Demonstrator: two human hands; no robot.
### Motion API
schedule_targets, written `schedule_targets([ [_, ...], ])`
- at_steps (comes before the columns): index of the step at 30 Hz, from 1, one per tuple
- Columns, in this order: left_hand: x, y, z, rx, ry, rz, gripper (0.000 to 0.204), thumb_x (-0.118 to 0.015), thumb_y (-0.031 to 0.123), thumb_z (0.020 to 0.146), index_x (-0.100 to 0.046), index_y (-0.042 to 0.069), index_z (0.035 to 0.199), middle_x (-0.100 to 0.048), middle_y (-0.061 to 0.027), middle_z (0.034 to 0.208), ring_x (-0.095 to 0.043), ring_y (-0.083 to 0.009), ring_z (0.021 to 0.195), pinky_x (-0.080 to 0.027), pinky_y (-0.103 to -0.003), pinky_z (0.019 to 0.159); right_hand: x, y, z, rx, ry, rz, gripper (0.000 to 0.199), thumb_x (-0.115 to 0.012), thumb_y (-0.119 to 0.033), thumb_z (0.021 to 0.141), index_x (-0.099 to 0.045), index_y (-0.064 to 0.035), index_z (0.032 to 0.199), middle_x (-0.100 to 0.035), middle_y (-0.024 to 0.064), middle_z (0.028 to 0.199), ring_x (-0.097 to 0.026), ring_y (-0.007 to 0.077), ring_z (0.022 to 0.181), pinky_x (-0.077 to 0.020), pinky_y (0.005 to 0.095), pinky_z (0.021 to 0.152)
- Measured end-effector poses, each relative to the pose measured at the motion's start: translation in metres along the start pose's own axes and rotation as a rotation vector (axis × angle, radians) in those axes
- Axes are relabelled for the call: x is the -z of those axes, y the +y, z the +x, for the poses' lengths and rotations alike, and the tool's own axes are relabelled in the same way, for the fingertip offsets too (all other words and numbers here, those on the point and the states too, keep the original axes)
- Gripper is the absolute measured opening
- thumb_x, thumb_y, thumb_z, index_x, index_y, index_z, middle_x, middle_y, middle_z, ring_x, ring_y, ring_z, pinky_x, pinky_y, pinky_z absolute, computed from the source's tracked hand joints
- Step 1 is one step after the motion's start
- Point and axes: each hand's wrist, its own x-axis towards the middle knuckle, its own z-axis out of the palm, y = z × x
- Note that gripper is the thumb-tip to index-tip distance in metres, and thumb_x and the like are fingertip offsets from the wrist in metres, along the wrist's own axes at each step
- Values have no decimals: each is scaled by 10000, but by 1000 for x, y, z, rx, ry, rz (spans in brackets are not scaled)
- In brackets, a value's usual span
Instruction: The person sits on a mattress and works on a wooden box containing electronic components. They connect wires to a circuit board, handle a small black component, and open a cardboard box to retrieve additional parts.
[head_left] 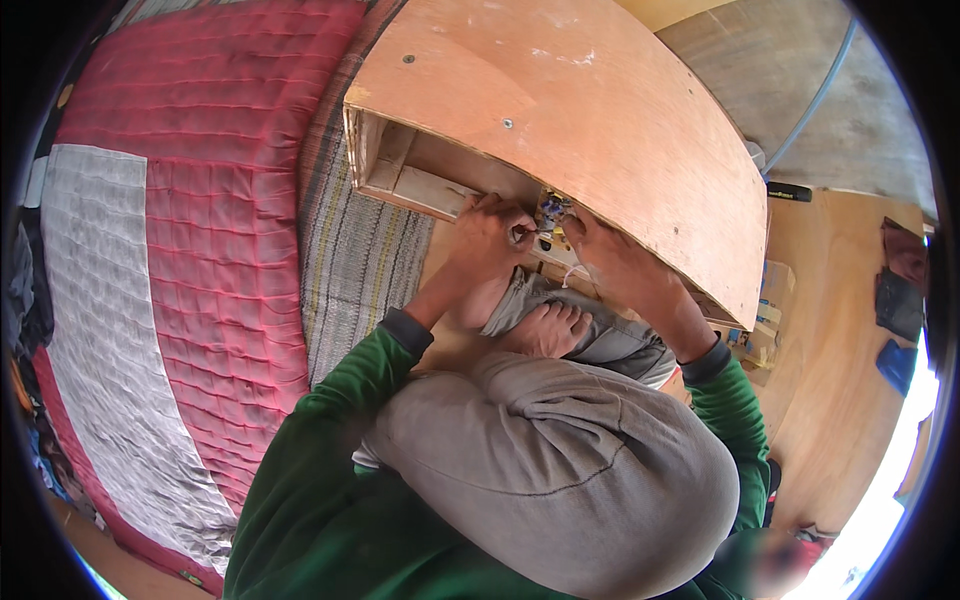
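Both hands (545, 235) at perhaps small fittings (549, 212) under plywood box (590, 120).

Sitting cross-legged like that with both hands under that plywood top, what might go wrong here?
The left hand and right hand work in a tight gap under the plywood box, so fingers might get pinched or scraped on its raw edge. The small blue and white parts between them look loose and may drop out of sight. The bare foot lies right below, where anything falling might land.
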Motion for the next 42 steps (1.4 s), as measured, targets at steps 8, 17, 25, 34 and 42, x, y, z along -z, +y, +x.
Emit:
schedule_targets([
  [8,-2,-3,-2,-8,-10,18,77,-801,150,790,-768,155,859,-767,14,858,-691,-227,893,-478,-413,889,16,-4,1,23,80,-5,339,-629,-146,943,-614,-72,1274,-628,120,1344,-689,315,1204,-550,436,1019],
  [17,-5,-4,-1,-10,-16,21,81,-798,167,789,-768,157,863,-779,16,893,-694,-236,905,-478,-432,892,20,2,7,-17,73,48,309,-650,-214,989,-615,-56,1252,-670,155,1274,-688,353,1158,-546,458,1018],
  [25,-5,-6,-4,-9,-3,11,85,-789,131,790,-761,164,863,-773,11,879,-697,-241,905,-489,-427,900,8,-8,16,-51,-146,242,357,-648,-260,1022,-619,-43,1303,-659,160,1323,-672,371,1198,-530,475,1068],
  [34,-4,-4,-3,-29,14,30,79,-783,130,798,-757,169,861,-774,10,879,-702,-240,913,-491,-438,909,25,1,4,-6,105,62,358,-634,-296,1029,-700,-36,1266,-683,220,1225,-662,368,1210,-513,513,1056],
  [42,-6,-8,-5,-15,-24,4,78,-789,148,805,-765,171,875,-779,8,893,-700,-246,911,-487,-434,908,12,4,9,0,-234,284,432,-661,-275,1008,-611,2,1335,-661,273,1253,-669,405,1181,-501,519,1068],
])
